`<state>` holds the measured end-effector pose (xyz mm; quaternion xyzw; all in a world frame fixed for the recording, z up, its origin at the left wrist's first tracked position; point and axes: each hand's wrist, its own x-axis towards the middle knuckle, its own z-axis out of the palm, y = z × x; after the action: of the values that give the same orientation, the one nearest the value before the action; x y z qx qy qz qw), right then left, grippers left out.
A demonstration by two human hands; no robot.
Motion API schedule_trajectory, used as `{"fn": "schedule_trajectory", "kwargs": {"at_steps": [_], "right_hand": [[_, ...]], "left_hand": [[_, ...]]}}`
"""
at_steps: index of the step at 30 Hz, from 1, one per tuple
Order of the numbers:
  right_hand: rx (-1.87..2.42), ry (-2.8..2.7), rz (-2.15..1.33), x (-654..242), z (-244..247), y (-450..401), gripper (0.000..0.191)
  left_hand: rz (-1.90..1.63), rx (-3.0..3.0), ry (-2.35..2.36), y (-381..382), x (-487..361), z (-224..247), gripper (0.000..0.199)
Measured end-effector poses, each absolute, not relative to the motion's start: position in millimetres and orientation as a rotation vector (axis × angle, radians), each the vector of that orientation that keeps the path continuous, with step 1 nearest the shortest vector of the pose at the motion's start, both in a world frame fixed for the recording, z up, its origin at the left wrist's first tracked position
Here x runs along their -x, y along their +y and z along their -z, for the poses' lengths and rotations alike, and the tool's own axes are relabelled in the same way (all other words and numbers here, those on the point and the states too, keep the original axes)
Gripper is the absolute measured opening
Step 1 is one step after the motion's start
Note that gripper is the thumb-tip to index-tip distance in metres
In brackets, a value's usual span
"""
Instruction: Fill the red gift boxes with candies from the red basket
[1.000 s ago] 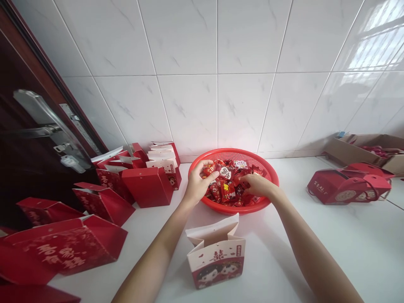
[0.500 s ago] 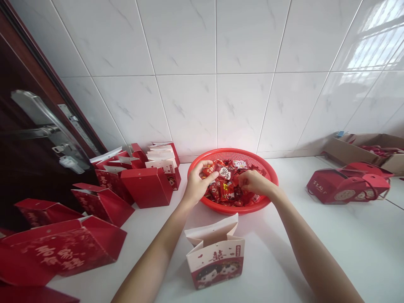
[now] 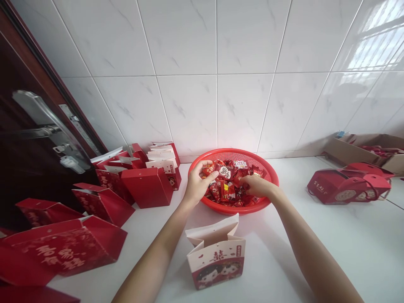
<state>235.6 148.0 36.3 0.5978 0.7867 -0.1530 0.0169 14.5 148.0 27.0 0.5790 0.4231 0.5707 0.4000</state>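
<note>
A red plastic basket point(image 3: 233, 209) holds many wrapped red candies point(image 3: 227, 190). My left hand point(image 3: 198, 181) is over the basket's left side, its thumb and fingers closed on a candy packet point(image 3: 224, 171) with a pale round label. Inside the right half, my right hand point(image 3: 256, 186) reaches down among the candies with its fingers closed; what they hold, if anything, is hidden. Nearer me, between my forearms, an open white and red paper box point(image 3: 217, 263) stands upright on the white table.
Several red boxes point(image 3: 147, 187) stand at the left beside a dark door point(image 3: 19, 160) with a metal handle. At the right lie red handled boxes point(image 3: 334, 185) and an open cardboard box point(image 3: 347, 149). A tiled wall point(image 3: 189, 113) rises behind the basket.
My right hand has shifted slightly right and down among the candies. My left hand has stayed nearly still at the packet.
</note>
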Motion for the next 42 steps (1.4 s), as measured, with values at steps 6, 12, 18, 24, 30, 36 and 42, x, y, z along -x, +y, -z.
{"fn": "schedule_trajectory", "kwargs": {"at_steps": [6, 12, 18, 24, 30, 36, 42], "right_hand": [[-1.881, 2.386, 0.499, -233, -40, 147, 0.029], [-1.896, 2.394, 0.546, -233, -41, 146, 0.043], [-1.861, 2.494, 0.599, -239, -36, 150, 0.041], [-1.781, 2.542, 0.691, -239, -38, 150, 0.017], [-1.735, 2.445, 0.77, -237, -40, 148, 0.014], [-1.792, 2.531, 0.719, -236, -39, 149, 0.025], [-2.077, 2.723, 1.272, -242, -36, 152, 0.016]], "left_hand": [[-1.436, -1.483, 1.069, 147, -14, -28, 0.033], [-1.429, -1.471, 1.055, 147, -14, -27, 0.033], [-1.416, -1.456, 1.045, 148, -14, -27, 0.036], [-1.416, -1.447, 1.048, 148, -15, -27, 0.036], [-1.414, -1.457, 1.041, 148, -15, -27, 0.036], [-1.413, -1.455, 1.048, 148, -15, -28, 0.035], [-1.405, -1.438, 1.034, 149, -14, -25, 0.04]]}}
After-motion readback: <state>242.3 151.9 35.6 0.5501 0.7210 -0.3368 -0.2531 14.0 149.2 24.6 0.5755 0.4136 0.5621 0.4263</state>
